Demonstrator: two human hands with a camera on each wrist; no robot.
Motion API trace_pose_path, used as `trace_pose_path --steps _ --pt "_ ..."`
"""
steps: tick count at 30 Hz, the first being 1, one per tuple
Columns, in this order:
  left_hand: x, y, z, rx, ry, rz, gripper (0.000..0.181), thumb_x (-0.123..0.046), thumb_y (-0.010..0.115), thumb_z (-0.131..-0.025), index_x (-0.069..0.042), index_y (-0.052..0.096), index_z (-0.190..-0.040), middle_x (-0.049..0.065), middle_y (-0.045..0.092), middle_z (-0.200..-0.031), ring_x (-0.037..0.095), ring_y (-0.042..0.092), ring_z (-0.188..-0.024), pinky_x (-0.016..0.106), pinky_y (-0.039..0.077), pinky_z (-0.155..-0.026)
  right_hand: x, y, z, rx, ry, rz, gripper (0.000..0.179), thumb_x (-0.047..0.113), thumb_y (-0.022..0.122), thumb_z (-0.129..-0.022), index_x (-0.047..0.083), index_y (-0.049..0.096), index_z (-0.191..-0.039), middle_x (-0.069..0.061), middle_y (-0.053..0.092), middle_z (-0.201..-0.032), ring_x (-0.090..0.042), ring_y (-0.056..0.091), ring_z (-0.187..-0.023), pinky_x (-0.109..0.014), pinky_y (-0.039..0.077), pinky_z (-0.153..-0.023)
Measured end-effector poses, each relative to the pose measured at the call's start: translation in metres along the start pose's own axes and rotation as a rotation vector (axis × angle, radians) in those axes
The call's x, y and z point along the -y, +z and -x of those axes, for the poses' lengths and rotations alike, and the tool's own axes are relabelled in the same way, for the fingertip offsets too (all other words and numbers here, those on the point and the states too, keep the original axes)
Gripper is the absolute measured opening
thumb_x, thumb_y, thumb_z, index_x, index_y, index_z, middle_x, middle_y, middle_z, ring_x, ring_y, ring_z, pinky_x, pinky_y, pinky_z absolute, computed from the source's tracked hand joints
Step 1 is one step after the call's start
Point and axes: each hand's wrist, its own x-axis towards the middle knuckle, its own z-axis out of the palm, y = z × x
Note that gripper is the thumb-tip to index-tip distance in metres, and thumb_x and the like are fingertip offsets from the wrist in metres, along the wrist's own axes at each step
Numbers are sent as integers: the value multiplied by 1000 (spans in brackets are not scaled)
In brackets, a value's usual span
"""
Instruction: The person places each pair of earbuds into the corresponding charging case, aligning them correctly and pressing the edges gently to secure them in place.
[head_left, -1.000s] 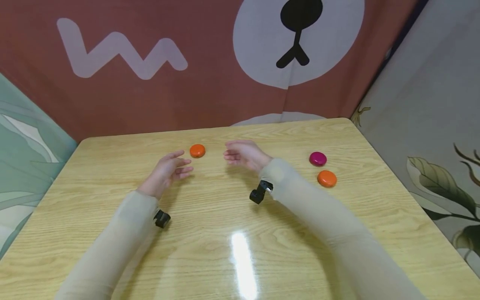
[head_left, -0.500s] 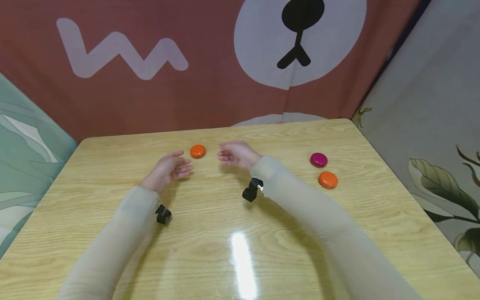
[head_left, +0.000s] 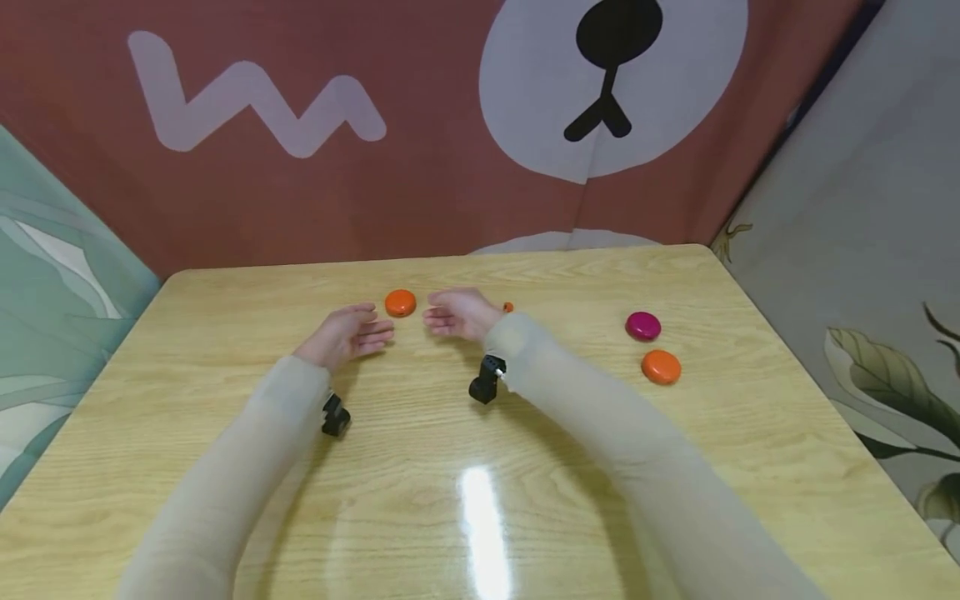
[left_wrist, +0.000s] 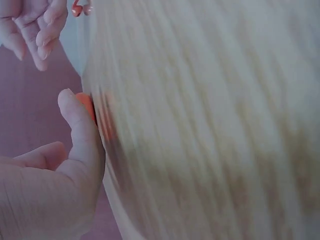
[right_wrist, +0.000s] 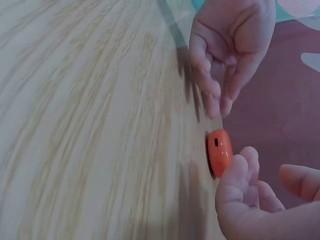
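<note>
A glossy orange round earbud case (head_left: 401, 302) with a small dark port (right_wrist: 216, 142) lies near the table's back edge. My left hand (head_left: 347, 335) is just to its left and nearer me, fingers extended toward it, holding nothing. On its right side, my right hand (head_left: 459, 314) has its fingers reaching inward, also holding nothing. Behind the right wrist a small orange earbud (head_left: 508, 307) peeks out, and the left wrist view shows the earbud (left_wrist: 76, 10) at its top. In the left wrist view the left hand's fingers cover most of the case.
Farther right on the wooden table (head_left: 405, 500) lie a magenta round case (head_left: 643, 326) and a second orange round case (head_left: 662, 367). A brown cloth (head_left: 435, 192) with a bear-like face hangs behind the table's back edge. Patterned curtains stand at both sides.
My right hand has moved left, closer to the orange case, and the small orange earbud has come into sight behind its wrist. The left hand has barely shifted. The head view has turned slightly.
</note>
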Motion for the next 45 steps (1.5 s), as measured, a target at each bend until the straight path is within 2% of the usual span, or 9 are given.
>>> trace_pose_path --steps 8,15,18,20,23,26,28,35,45 --pt "-1 1 -9 4 -47 34 55 -16 33 -107 -14 8 -156 19 46 -142 12 67 -69 26 56 -75 -5 12 -12 -5 31 7 38 8 51 -101 0 48 -138 -23 60 -121 -18 60 -74 -27 50 -69" --pt "-4 1 -13 11 -70 16 55 -21 31 -108 -14 7 -157 19 36 -151 11 67 -68 24 54 -79 -4 14 -25 -18 41 28 40 9 51 -101 -1 45 -140 -15 62 -92 -17 60 -69 -26 50 -60" --pt "-8 3 -14 0 -87 13 54 -21 31 -108 -15 10 -157 18 39 -149 12 67 -67 23 55 -77 -3 14 -28 -13 38 30 40 9 50 -101 -2 44 -139 -13 62 -85 -17 60 -68 -25 50 -59" --pt "-9 5 -14 -6 -94 17 53 -21 32 -108 -15 12 -157 18 49 -140 13 67 -67 22 55 -75 -3 15 -30 -14 36 30 39 9 51 -101 -3 46 -137 -12 62 -80 -17 60 -65 -25 50 -57" --pt "-11 6 -15 -12 -102 34 54 -20 34 -107 -15 13 -157 13 64 -111 14 67 -66 22 55 -70 -3 17 -33 -20 40 42 37 9 53 -101 -4 48 -135 -11 62 -76 -16 61 -62 -24 50 -53" --pt "-11 6 -17 -6 -107 49 54 -20 36 -107 -15 15 -156 5 66 -82 14 67 -64 22 54 -66 -3 19 -36 -42 47 58 37 10 53 -100 -4 49 -134 -11 62 -74 -15 61 -59 -23 49 -50" --pt "-11 6 -18 -4 -112 53 55 -21 38 -106 -15 16 -156 3 66 -73 13 66 -63 22 54 -64 -2 20 -35 -53 52 78 38 10 54 -100 -3 48 -136 -11 62 -75 -15 62 -59 -23 50 -50" --pt "-9 3 -26 -50 -112 -8 51 -23 44 -105 -12 29 -152 -1 65 -66 8 61 -56 19 51 -56 1 25 -31 -69 66 124 44 10 54 -100 -3 42 -140 -12 61 -78 -16 60 -57 -23 51 -52" --pt "-10 6 -31 -66 -124 -85 46 -25 45 -104 -9 37 -147 -4 64 -61 6 58 -52 19 50 -52 -3 24 -42 -120 55 159 38 9 58 -98 -5 50 -133 -11 65 -73 -16 64 -57 -26 56 -57"
